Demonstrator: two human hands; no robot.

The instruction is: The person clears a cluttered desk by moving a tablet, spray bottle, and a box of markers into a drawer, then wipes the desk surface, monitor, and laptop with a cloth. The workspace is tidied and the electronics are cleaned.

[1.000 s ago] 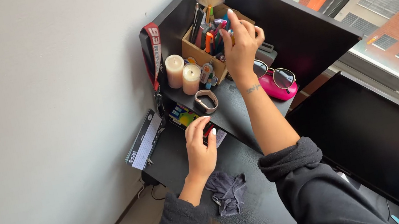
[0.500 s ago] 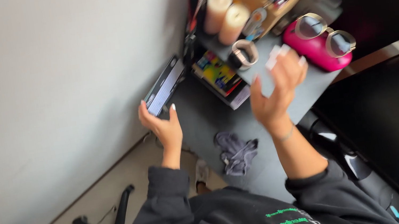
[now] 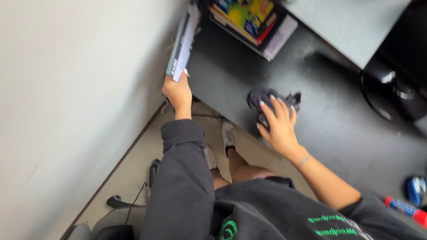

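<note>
Since half a second ago, right hand (image 3: pixel 279 125) has dropped from mid-air onto the dark cloth (image 3: pixel 268 99), fingers spread flat over it on the black desk (image 3: pixel 336 128). Left hand (image 3: pixel 178 91) remains closed on the lower end of a flat box (image 3: pixel 183 43) at the desk's wall-side edge. Stacked books (image 3: pixel 250 12) lie under the raised shelf (image 3: pixel 357 9).

Black hoodie (image 3: pixel 231 227), green print; thin bracelet (image 3: pixel 304 161); pale nails.
</note>
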